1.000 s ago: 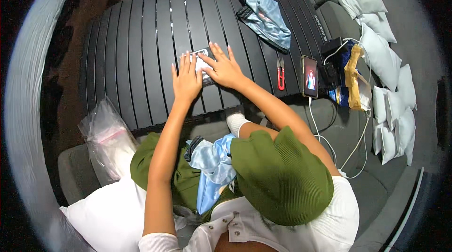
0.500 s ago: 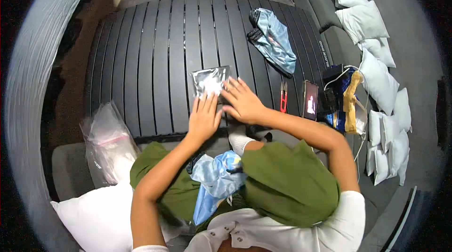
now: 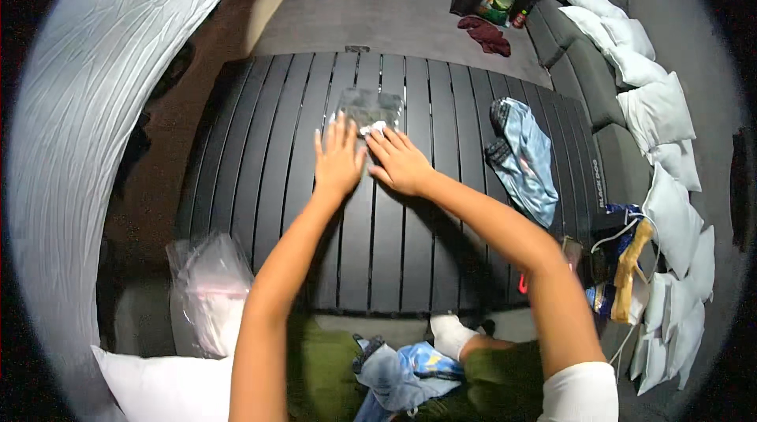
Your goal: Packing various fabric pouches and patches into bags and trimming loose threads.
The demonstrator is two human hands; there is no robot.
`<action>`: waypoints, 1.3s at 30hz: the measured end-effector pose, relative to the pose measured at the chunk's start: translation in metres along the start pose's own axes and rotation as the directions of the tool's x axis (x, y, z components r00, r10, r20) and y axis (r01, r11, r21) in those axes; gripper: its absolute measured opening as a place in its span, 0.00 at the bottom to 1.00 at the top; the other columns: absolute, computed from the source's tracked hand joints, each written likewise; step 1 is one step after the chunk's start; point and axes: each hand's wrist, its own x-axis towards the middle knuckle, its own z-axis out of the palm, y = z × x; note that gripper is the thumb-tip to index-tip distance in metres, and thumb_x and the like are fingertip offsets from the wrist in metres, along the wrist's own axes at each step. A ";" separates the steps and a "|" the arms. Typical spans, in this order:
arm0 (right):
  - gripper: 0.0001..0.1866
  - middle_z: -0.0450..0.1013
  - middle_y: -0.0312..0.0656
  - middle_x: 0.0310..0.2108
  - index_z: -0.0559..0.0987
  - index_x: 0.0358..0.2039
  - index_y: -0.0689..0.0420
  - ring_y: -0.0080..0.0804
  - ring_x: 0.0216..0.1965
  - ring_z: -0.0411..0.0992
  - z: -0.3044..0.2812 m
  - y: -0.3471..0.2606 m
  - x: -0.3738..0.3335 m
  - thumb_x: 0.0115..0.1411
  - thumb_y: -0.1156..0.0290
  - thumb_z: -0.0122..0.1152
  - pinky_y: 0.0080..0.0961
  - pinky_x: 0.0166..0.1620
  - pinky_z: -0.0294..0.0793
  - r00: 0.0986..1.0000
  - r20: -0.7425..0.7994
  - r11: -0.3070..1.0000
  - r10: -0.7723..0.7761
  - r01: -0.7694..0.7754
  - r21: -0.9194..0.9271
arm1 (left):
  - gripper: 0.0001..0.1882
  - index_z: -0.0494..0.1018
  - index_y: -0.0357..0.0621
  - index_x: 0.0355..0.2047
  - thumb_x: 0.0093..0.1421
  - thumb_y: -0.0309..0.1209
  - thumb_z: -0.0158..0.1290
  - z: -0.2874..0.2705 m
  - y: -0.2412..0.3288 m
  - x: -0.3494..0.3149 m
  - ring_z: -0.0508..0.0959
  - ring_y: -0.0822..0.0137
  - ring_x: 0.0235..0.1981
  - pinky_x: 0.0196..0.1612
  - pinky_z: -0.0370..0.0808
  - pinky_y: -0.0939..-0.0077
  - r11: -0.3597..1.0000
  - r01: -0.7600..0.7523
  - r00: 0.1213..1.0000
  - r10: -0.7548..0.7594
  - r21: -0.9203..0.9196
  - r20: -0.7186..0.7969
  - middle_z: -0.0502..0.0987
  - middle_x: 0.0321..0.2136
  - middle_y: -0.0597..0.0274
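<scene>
A flat, shiny clear plastic packet (image 3: 371, 105) lies on the dark slatted table (image 3: 315, 233), well away from the near edge. My left hand (image 3: 339, 160) rests palm down at its near left edge, fingers stretched out and blurred at the tips. Beside it, my right hand (image 3: 400, 162) lies flat with fingers spread, its fingertips at the packet's near edge. Neither hand grips anything. Whatever the packet contains is hard to make out. Light blue shiny fabric with black lace trim (image 3: 527, 160) sits on the table to the right. More blue fabric (image 3: 406, 375) is bunched on my lap.
Red-handled snips (image 3: 523, 283) are mostly hidden behind my right forearm. A yellow-and-blue bag (image 3: 629, 272) and a white cable stand right of the table. White pillows (image 3: 654, 110) line the grey sofa. At left are a clear plastic bag (image 3: 213, 284) and a white pillow (image 3: 165, 386).
Both hands have moved farther across the table, and the packet now lies farther from the near edge. My view has tilted up, showing boxes and bags at the back.
</scene>
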 end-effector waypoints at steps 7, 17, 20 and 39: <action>0.34 0.47 0.45 0.62 0.58 0.58 0.59 0.45 0.64 0.41 0.069 0.054 0.155 0.58 0.47 0.39 0.44 0.63 0.37 0.951 -0.081 0.953 0.298 -0.292 0.075 | 0.24 0.58 0.40 0.55 0.59 0.37 0.42 0.026 -0.046 0.040 0.57 0.53 0.58 0.59 0.52 0.58 0.940 0.274 0.935 -0.310 -0.205 -0.171 0.58 0.57 0.50; 0.28 0.53 0.49 0.60 0.68 0.51 0.57 0.47 0.62 0.45 0.076 0.059 0.181 0.56 0.51 0.46 0.48 0.61 0.42 0.848 -0.470 0.964 0.245 -0.266 0.021 | 0.22 0.61 0.39 0.53 0.61 0.37 0.40 0.033 -0.046 0.044 0.60 0.53 0.56 0.57 0.56 0.60 0.955 0.240 0.948 -0.269 -0.174 -0.170 0.62 0.54 0.48; 0.28 0.48 0.49 0.62 0.65 0.54 0.55 0.48 0.63 0.43 0.060 0.038 0.125 0.58 0.51 0.44 0.46 0.62 0.40 0.904 -0.384 0.981 0.190 -0.188 0.042 | 0.21 0.61 0.41 0.53 0.61 0.35 0.40 0.028 -0.042 0.037 0.61 0.54 0.55 0.56 0.57 0.61 0.953 0.194 0.950 -0.241 -0.233 -0.198 0.63 0.53 0.51; 0.11 0.74 0.39 0.30 0.76 0.34 0.63 0.23 0.36 0.72 -0.160 -0.051 -0.233 0.59 0.67 0.51 0.20 0.40 0.71 0.765 0.499 0.116 0.406 -0.585 0.803 | 0.29 0.75 0.42 0.34 0.49 0.57 0.49 -0.118 0.115 -0.181 0.76 0.53 0.37 0.39 0.73 0.62 0.879 -0.052 0.195 0.475 -0.474 0.858 0.75 0.34 0.47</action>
